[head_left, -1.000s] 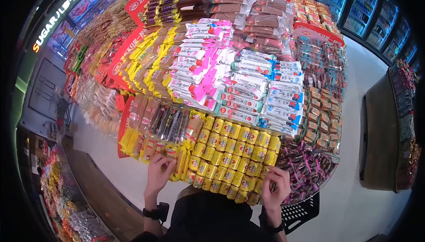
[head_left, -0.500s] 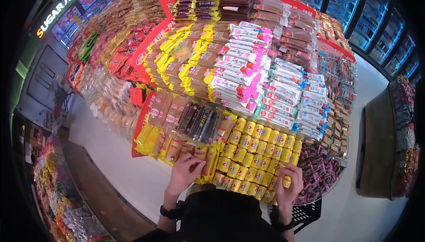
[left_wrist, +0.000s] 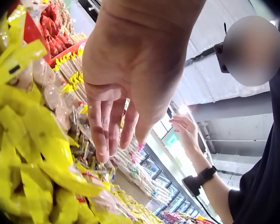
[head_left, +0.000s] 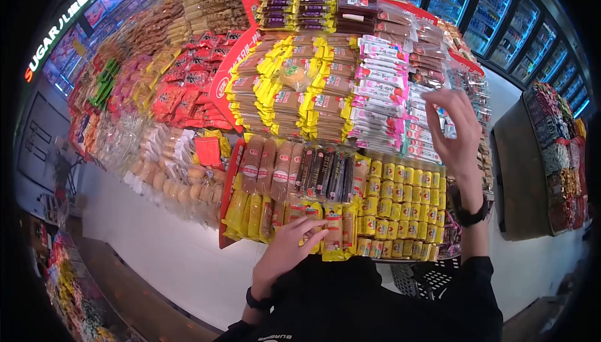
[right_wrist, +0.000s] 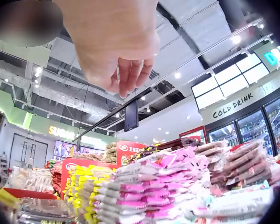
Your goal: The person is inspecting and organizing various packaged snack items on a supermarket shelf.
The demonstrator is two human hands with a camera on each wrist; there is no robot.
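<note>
In the head view my left hand (head_left: 291, 245) hovers low over yellow-wrapped snack packs (head_left: 253, 213) at the front of the display. Its fingers are loosely bent, and the left wrist view shows nothing in them. My right hand (head_left: 456, 130) is raised above the right side, overlapping the blue-and-white wrapped sticks (head_left: 421, 138) in the head view. From the right wrist view, the fingers of that hand droop in a relaxed curve with nothing between them. Rows of small gold-yellow packs (head_left: 400, 207) lie between the hands. Dark wrapped sticks (head_left: 322, 173) lie behind the left hand.
Pink-and-white sticks (head_left: 379, 94) and yellow-ended brown packs (head_left: 288, 101) are stacked farther back. Red signs (head_left: 235, 66) stand up between sections. A black basket (head_left: 432, 279) is below at the right. Another display bin (head_left: 523, 160) stands across the aisle, near drink fridges (head_left: 494, 13).
My right hand has risen from the small gold-yellow packs and moved forward over the wrapped sticks. The left hand stays low near the front packs. The head view has shifted, too.
</note>
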